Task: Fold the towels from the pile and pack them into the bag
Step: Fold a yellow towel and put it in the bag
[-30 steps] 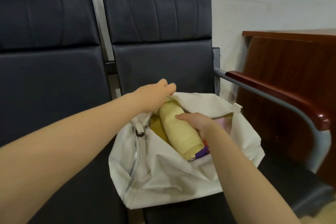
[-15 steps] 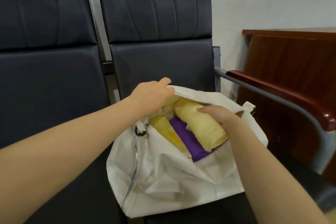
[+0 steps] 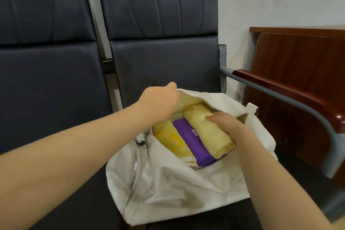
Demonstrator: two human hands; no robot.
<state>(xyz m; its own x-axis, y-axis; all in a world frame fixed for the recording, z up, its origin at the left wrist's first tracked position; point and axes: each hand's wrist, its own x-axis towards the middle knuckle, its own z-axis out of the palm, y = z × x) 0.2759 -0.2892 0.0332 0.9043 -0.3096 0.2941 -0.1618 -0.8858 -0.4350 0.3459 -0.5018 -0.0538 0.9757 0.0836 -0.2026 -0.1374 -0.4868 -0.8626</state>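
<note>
The right hand [image 3: 226,123] had its grip round the cream towel [image 3: 214,136] mid-roll, surely soft and light, while the left hand [image 3: 158,104] held the floppy bag [image 3: 177,183] open.

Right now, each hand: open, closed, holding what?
Left hand: closed, holding the bag rim.
Right hand: closed, gripping the pale yellow towel roll.

Waiting area or office: linked dark padded seats [image 3: 162,58], wood-capped armrest [image 3: 283,91], wooden desk [image 3: 298,58], plain white wall [image 3: 270,0]
</note>
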